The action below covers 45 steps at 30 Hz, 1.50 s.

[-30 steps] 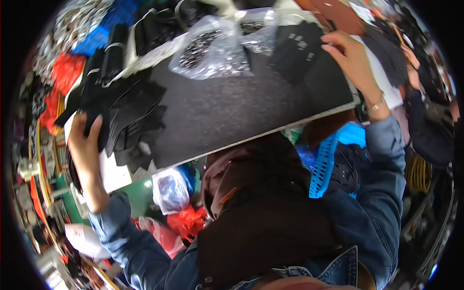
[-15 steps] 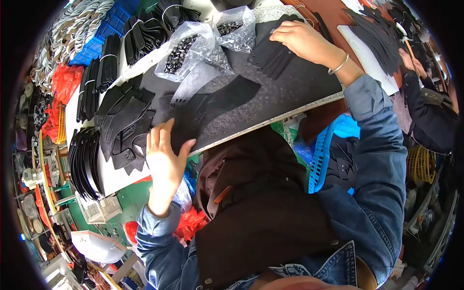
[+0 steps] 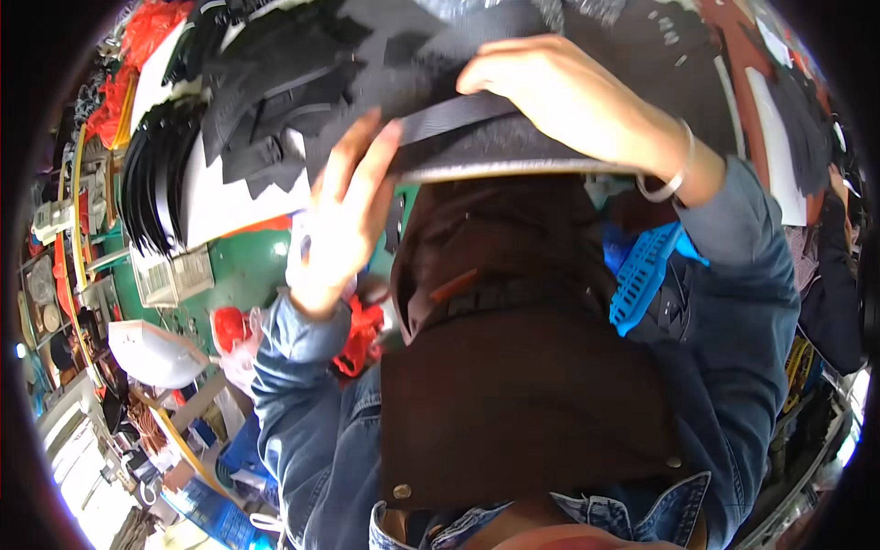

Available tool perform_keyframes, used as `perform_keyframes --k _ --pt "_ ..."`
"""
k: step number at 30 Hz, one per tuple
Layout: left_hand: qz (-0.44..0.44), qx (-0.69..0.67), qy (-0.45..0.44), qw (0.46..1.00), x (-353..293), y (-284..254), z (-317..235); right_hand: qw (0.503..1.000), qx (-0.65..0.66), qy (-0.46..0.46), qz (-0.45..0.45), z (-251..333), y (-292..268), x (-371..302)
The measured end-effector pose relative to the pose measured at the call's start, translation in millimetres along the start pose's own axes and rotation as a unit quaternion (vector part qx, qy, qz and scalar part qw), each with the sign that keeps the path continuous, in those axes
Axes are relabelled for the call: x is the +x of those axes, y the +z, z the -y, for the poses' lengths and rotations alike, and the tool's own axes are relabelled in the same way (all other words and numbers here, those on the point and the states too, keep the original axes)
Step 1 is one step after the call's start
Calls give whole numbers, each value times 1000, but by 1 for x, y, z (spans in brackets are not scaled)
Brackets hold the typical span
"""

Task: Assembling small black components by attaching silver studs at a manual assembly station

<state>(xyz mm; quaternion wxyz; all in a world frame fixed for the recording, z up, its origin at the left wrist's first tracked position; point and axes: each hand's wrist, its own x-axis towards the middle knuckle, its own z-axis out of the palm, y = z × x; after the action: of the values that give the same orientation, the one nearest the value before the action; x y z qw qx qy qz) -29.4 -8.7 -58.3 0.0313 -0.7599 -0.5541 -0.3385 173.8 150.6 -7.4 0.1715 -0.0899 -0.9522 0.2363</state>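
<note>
A black leather-like strip (image 3: 449,120) lies at a slant on the dark work mat (image 3: 623,136), close to its near edge. My right hand (image 3: 573,96) reaches over it from the right, with fingers bent down and closed on its upper edge. The fingertips are partly hidden. My left hand (image 3: 344,206) is at the strip's left end, fingers stretched and apart, one fingertip touching or almost touching that end. Black cut pieces (image 3: 275,110) lie in an overlapping heap to the left of the strip. Motion blurs part of the mat.
A bundle of curved black strips (image 3: 156,179) hangs over the table's left edge. Clear plastic bags (image 3: 500,11) stand at the far side. Below the table's right part is a blue basket (image 3: 646,275). More dark pieces (image 3: 797,128) lie far right, near another person's sleeve (image 3: 828,293).
My right hand has left the stack of dark pieces and come left and nearer, onto the strip. My left hand has risen toward the strip's left end. The view has shifted.
</note>
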Motion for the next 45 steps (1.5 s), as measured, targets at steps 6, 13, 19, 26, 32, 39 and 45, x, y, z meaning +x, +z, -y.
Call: perform_keyframes --k 6,13,19,26,32,39,45 --pt "8 69 40 997 0 9 4 991 114 -62 -36 49 33 -9" --pt "-28 75 67 995 3 19 11 978 -53 -21 203 2 156 -61" --pt "-15 64 47 997 1 14 9 945 -7 3 327 -23 199 -53" --pt "-28 52 55 997 3 12 11 961 -39 -9 275 -27 208 -60" --pt "-32 12 7 999 4 5 7 966 67 73 237 -24 196 -69" --pt "-45 -162 -127 977 11 -7 -12 991 107 74 40 40 117 -69" --pt "-18 -412 -262 873 24 -21 -30 966 170 64 -186 87 23 -28"
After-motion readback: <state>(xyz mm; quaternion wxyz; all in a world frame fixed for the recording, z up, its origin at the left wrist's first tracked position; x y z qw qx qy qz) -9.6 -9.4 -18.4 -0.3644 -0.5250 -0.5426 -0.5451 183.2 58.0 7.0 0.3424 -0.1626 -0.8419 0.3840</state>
